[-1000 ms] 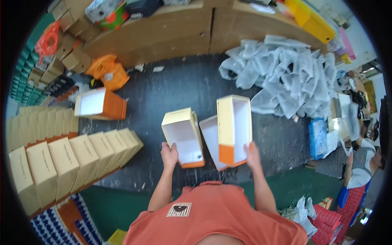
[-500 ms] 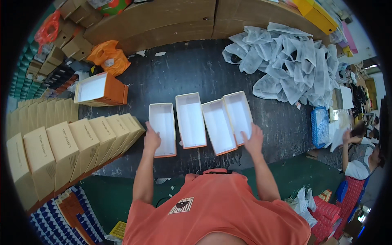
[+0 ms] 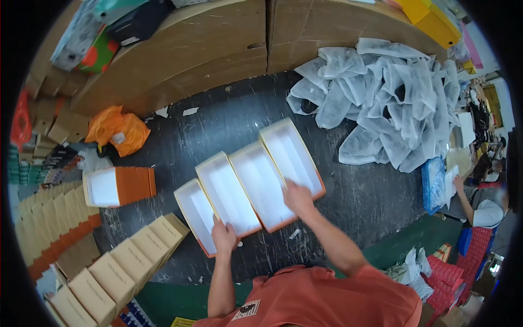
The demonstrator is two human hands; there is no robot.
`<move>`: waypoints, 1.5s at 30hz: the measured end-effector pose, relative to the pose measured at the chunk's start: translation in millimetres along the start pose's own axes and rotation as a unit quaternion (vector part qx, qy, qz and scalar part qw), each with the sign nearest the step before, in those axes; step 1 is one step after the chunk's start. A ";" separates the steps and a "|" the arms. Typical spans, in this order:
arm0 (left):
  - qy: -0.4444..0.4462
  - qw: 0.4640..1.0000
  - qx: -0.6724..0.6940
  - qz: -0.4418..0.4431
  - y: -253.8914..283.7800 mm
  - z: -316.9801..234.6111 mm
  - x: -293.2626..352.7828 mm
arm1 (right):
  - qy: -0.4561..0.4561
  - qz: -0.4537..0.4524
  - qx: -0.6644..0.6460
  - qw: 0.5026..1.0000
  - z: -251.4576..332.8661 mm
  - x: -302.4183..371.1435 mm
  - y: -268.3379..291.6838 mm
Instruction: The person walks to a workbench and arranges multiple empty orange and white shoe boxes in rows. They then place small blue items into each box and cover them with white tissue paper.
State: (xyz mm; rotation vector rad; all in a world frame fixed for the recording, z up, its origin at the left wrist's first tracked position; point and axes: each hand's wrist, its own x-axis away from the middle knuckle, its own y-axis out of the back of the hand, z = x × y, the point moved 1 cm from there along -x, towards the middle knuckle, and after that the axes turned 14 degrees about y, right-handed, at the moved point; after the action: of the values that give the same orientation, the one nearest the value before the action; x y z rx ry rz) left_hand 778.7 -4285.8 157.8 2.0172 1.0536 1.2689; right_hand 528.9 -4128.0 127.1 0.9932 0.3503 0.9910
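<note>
Several open boxes with white insides and orange-and-tan outsides lie side by side in a slanted row on the black table. My left hand (image 3: pixel 224 236) grips the near end of the walls where the leftmost box (image 3: pixel 196 210) meets the second box (image 3: pixel 230 191). Its fingers point away from me over the edge. Farther right, my right hand (image 3: pixel 298 199) is closed over the wall between the third box (image 3: pixel 259 177) and the rightmost box (image 3: pixel 291 155). Neighbouring boxes touch or nearly touch. Some fingertips are hidden inside the boxes.
A nested stack of orange boxes (image 3: pixel 133 185) and rows of tan boxes (image 3: pixel 111 277) stand at left. An orange plastic bag (image 3: pixel 121 131) lies behind them. White fabric bags (image 3: pixel 381 103) are heaped at far right near a blue basket (image 3: pixel 432 185). A person (image 3: pixel 487 210) works at the right.
The boxes have been pushed closer together, and the row has turned, its right end now farther away. My right hand has shifted left, from the rightmost box's outer side to between boxes. The view has turned.
</note>
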 end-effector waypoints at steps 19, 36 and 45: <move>-0.077 0.963 0.201 0.161 -20.1 -244.2 -265.0 | -0.069 -0.123 0.111 0.984 -99.7 -257.8 98.1; 0.001 0.570 0.677 -0.465 299.2 324.9 175.7 | 0.052 0.063 -0.199 0.977 -23.7 206.8 4.1; -0.321 0.572 0.705 -0.269 579.1 269.2 163.7 | 0.168 0.063 -0.180 0.967 52.2 160.6 15.2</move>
State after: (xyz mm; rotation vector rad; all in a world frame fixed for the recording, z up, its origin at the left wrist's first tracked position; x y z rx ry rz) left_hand 1257.9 -4479.4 567.2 2.2525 2.2881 -1.0819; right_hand 641.1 -4020.7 195.1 0.5210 0.3741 1.2909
